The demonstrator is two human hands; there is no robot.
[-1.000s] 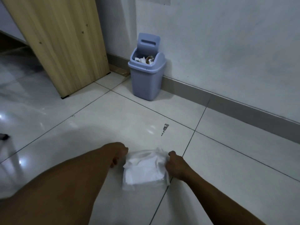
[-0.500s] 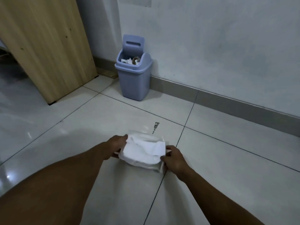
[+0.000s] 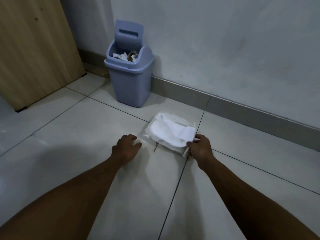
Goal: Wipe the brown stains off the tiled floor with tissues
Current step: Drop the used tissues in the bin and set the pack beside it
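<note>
A clear plastic pack of white tissues [image 3: 170, 133] lies on the pale tiled floor [image 3: 86, 144], across a grout line. My right hand [image 3: 199, 147] pinches its near right corner. My left hand [image 3: 126, 148] rests on the floor just left of the pack, fingers curled round a bit of white tissue [image 3: 137, 142]. A small dark mark [image 3: 154, 148] shows on the tile between my hands, at the pack's near edge. No other stain is visible.
A blue swing-lid bin [image 3: 129, 80] with crumpled tissues inside stands against the wall beyond the pack. A light wooden panel [image 3: 34, 49] rises at the left. A grey baseboard [image 3: 242, 110] runs along the wall on the right.
The tissue pack has moved away from me, from the near side of the dark mark to its far side. My left hand has come off the pack's left edge and drawn left.
</note>
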